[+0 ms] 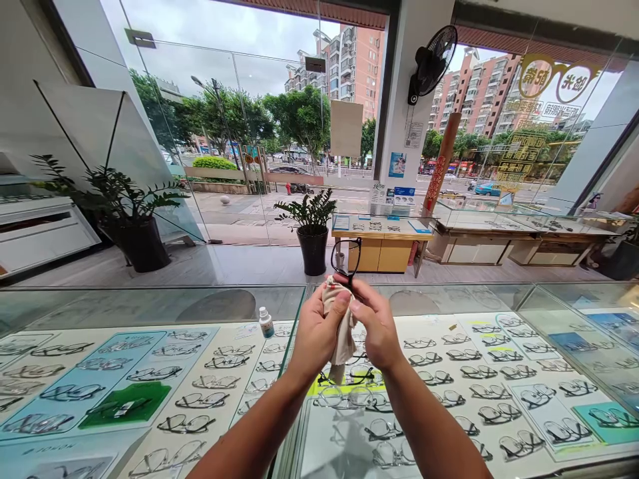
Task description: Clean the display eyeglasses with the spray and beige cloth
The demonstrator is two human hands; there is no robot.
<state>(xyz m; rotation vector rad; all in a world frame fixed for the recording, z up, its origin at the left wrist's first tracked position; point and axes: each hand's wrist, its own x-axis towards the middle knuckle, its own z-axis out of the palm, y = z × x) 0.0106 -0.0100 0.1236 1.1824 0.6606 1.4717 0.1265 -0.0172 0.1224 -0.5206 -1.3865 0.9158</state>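
Observation:
Above a glass display counter, both my hands meet in front of me around a pair of black-framed eyeglasses (346, 256) and a beige cleaning cloth (344, 336). One lens of the glasses stands up above my fingers; the rest is hidden by the cloth and my hands. My left hand (320, 316) is closed on the cloth, its thumb pressing it from the near side. My right hand (377, 322) is closed at the glasses' frame, with its thumb against the cloth's edge. The cloth's lower end hangs down between my wrists.
A small white-capped bottle (266, 322) stands on the glass top left of my hands. Many eyeglasses lie in rows under the glass counter (329, 459). Beyond are a potted plant (313, 249), a wooden display case (382, 253), a wall fan (433, 60) and large windows.

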